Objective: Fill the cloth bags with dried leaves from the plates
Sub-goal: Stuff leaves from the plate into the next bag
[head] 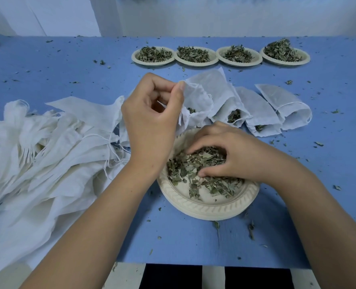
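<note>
A cream paper plate (204, 207) near the table's front holds loose dried leaves (193, 170). My right hand (225, 153) lies over the pile, its fingers curled around a clump of leaves. My left hand (152, 113) pinches the rim of a white cloth bag (196, 99) and holds its mouth open just above the plate's far edge. A few leaves show inside that bag. Beside it to the right lie three more white bags (256, 109) with leaves in them.
Several plates of dried leaves (196, 54) stand in a row at the back of the blue table (193, 243). A heap of empty white cloth bags (47, 147) with drawstrings lies at the left. Leaf crumbs are scattered all over the table.
</note>
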Tool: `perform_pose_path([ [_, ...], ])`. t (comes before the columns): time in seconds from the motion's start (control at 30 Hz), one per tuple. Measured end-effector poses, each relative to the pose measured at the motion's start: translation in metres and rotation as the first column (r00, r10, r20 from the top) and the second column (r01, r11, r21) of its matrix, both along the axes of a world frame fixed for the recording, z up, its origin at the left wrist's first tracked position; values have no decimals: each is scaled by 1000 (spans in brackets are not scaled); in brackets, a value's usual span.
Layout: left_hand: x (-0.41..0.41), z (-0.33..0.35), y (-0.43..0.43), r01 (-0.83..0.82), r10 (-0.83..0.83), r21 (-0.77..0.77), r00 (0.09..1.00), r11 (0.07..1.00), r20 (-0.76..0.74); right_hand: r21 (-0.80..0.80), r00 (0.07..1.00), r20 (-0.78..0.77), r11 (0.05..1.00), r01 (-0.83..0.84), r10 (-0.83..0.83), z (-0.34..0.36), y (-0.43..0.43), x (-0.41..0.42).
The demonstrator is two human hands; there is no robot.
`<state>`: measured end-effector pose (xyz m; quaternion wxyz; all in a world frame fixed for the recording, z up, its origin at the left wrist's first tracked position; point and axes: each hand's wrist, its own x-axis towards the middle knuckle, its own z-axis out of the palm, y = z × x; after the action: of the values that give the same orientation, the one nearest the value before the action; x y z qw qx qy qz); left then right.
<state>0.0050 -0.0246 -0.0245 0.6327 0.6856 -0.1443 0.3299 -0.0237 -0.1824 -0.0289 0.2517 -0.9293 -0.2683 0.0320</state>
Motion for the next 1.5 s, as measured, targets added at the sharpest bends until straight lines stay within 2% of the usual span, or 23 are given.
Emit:
perform_pose_path([
  [0.13, 0, 0, 0, 7, -7, 4, 1000, 1000, 1, 79, 1000, 0, 997, -1, 1, 0, 4, 0],
  [0.23, 0, 1, 0, -2, 2, -2, 1000, 1000, 6, 293, 997, 1, 953, 72, -76, 6, -2, -1],
  [0.3, 0, 1, 0, -2, 2, -13, 1000, 1000, 0, 474, 994, 10, 875, 94, -112, 11, -7, -3],
  [0.43, 2, 0, 1, 41, -40, 28, 998, 999, -39, 765, 991, 105, 644, -28, -81, 17, -6, -8],
  [0.53, 2, -2, -1, 131, -122, 112, 989, 985, -81, 868, 968, 184, 490, -78, -172, 16, 0, -10],
  [0.63, 0, -4, -4, 198, -185, 141, 978, 970, -95, 901, 943, 172, 433, -33, -285, 11, 5, -9],
  [0.7, 0, -4, -5, 219, -208, 141, 974, 965, -88, 874, 918, 183, 485, 11, -351, 6, 8, -9],
  [0.77, -2, -5, -5, 251, -242, 149, 968, 957, -72, 778, 873, 279, 626, 39, -400, 2, 10, -8],
  [0.83, -3, -5, -6, 281, -274, 164, 959, 946, -66, 648, 830, 401, 761, 42, -388, -1, 11, -7],
  [0.9, -2, -4, -4, 268, -260, 164, 963, 949, -66, 579, 827, 445, 815, 26, -343, -1, 9, -5],
  [1.03, 3, -3, -1, 180, -172, 129, 983, 975, -69, 569, 871, 417, 822, -27, -261, 2, 6, -5],
  [1.2, 0, -3, -3, 219, -212, 149, 975, 964, -64, 599, 788, 494, 800, -2, -368, 1, 8, -6],
  [1.3, -2, -3, -3, 266, -258, 163, 964, 950, -69, 510, 769, 543, 860, 18, -338, -1, 8, -4],
  [1.5, 3, -2, 0, 174, -168, 116, 984, 978, -62, 393, 854, 492, 918, -47, -167, 5, 1, -4],
])
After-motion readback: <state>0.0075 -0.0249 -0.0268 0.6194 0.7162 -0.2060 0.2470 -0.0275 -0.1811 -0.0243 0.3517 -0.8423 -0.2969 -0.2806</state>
